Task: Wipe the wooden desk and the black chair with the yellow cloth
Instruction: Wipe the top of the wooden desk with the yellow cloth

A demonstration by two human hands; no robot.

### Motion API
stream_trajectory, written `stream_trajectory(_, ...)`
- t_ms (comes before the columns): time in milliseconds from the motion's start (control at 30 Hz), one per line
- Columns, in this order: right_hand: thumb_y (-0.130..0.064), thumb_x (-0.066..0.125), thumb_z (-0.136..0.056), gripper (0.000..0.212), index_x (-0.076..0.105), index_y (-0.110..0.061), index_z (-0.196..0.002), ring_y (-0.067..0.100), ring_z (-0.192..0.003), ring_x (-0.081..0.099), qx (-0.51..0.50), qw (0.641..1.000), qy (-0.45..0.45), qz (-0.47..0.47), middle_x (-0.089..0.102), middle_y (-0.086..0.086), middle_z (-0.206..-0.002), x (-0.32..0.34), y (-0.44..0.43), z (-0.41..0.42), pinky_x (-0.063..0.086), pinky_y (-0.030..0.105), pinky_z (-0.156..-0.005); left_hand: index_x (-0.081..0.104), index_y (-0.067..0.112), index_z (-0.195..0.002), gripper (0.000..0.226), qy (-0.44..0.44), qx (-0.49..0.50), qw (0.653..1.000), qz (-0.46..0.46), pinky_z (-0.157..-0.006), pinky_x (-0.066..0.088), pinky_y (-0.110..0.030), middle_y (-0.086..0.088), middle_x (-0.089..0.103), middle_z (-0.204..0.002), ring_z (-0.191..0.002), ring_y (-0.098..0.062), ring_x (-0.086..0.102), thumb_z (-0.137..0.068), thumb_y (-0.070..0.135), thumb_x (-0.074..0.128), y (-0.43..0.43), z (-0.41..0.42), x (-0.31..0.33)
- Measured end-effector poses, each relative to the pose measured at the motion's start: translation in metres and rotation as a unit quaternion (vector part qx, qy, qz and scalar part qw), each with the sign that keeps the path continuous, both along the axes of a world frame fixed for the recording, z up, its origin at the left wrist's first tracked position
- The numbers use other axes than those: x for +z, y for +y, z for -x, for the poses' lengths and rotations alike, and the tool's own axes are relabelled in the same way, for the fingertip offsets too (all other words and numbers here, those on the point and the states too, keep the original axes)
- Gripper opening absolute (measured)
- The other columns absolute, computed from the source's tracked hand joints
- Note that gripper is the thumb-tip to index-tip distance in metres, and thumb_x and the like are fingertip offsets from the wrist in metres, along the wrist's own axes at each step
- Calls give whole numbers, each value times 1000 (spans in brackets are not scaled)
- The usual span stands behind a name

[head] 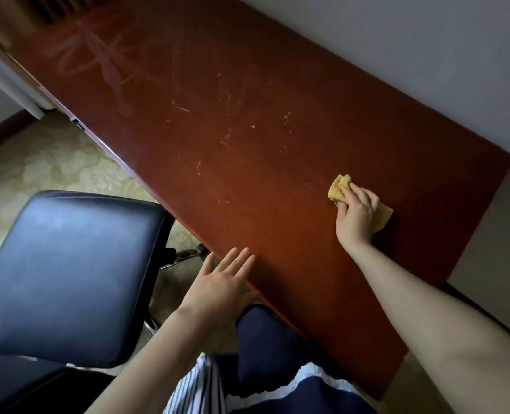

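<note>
The long reddish-brown wooden desk (232, 138) runs from upper left to lower right, its top scratched and smeared. My right hand (356, 216) lies on the crumpled yellow cloth (338, 186) near the desk's right end, fingers bent over it and pressing it to the wood. Part of the cloth shows past my knuckles. My left hand (223, 282) rests flat on the desk's near edge, fingers straight and spread, holding nothing. The black padded chair (68, 273) stands at lower left, beside the desk, with a dusty sheen on its cushion.
A pale wall (412, 55) borders the desk's far side. Patterned beige carpet (47, 168) covers the floor at left. The chair's chrome frame (185, 253) pokes out near the desk edge. My knee in dark blue cloth (265, 348) is under the near edge.
</note>
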State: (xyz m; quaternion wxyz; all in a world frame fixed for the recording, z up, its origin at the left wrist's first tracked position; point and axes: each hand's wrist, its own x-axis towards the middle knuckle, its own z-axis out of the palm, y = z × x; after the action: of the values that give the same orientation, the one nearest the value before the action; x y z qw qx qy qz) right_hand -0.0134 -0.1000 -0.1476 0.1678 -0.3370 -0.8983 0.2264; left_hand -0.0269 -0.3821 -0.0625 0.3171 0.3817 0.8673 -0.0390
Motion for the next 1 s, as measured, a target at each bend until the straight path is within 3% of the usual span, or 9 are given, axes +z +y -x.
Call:
stream_trajectory(100, -2, 57, -90, 38, 59, -10, -127, 27, -130, 36, 22, 1000, -15, 10, 53, 7, -137, 2, 9, 35, 26, 35, -110, -5, 23, -153, 67, 5, -23, 1000, -10, -117, -8, -40, 7, -10, -160, -146, -11, -12, -100, 52, 24, 10, 21, -4)
stream_trajectory(200, 0, 57, -89, 40, 59, -10, -127, 27, -132, 37, 39, 999, -12, 20, 52, 8, -138, 0, 1, 52, 22, 41, -114, -2, 22, -153, 65, -6, -65, 998, -16, -116, -9, -39, 6, -10, -160, -146, -11, -12, -101, 50, 25, 19, 39, -8)
stream_trajectory(267, 1, 60, -86, 40, 61, -10, -125, 28, -129, 41, 71, 997, -4, 8, 55, 10, -135, -2, -11, 51, 25, 47, -113, -2, 22, -153, 64, -17, -96, 995, -22, -116, -11, -38, 6, -12, -159, -146, -11, -13, -101, 49, 24, 24, 44, -9)
stream_trajectory(400, -2, 64, -84, 41, 63, -14, -123, 28, -121, 49, 85, 996, 0, -13, 59, 7, -130, -9, -35, 45, 37, 44, -105, -2, 20, -153, 63, -28, -178, 983, -36, -116, -12, -34, 4, -15, -159, -146, -9, -13, -102, 47, 24, 35, 69, -15)
stream_trajectory(567, -1, 67, -81, 44, 64, -15, -123, 28, -117, 53, 28, 999, -1, -24, 61, 5, -128, -8, -61, 39, 39, 42, -100, -3, 17, -153, 63, -36, -279, 959, -30, -119, -8, -34, 3, -16, -159, -146, -10, -12, -103, 45, 24, 39, 107, -14)
stream_trajectory(733, 3, 68, -78, 45, 66, -15, -120, 27, -117, 51, -101, 995, 28, -3, 62, 5, -127, -5, -95, 42, 40, 43, -98, -2, 13, -153, 64, -16, -386, 922, -15, -117, -7, -35, -3, -12, -160, -147, -13, -8, -103, 44, 24, 38, 139, -17)
stream_trajectory(867, 6, 67, -77, 47, 66, -15, -120, 27, -119, 51, -147, 989, 20, 16, 60, 5, -129, -3, -119, 42, 39, 44, -99, -5, 10, -152, 67, -21, -415, 910, -12, -117, -8, -33, -6, -9, -160, -147, -16, -6, -103, 40, 29, 42, 141, -19)
stream_trajectory(933, 4, 68, -78, 48, 65, -17, -122, 21, -121, 46, -98, 995, 10, 22, 59, 3, -131, -2, -119, 32, 37, 40, -101, -7, 8, -151, 69, -23, -399, 916, -16, -117, -6, -32, -7, -7, -160, -147, -17, -4, -103, 40, 30, 43, 136, -20)
stream_trajectory(1000, 4, 68, -78, 51, 63, -18, -124, 15, -122, 41, 18, 999, -2, 29, 57, 0, -133, 1, -112, 13, 34, 33, -105, -7, 7, -151, 68, -18, -377, 926, -11, -118, -4, -33, -10, -4, -160, -148, -21, -2, -103, 41, 28, 45, 128, -19)
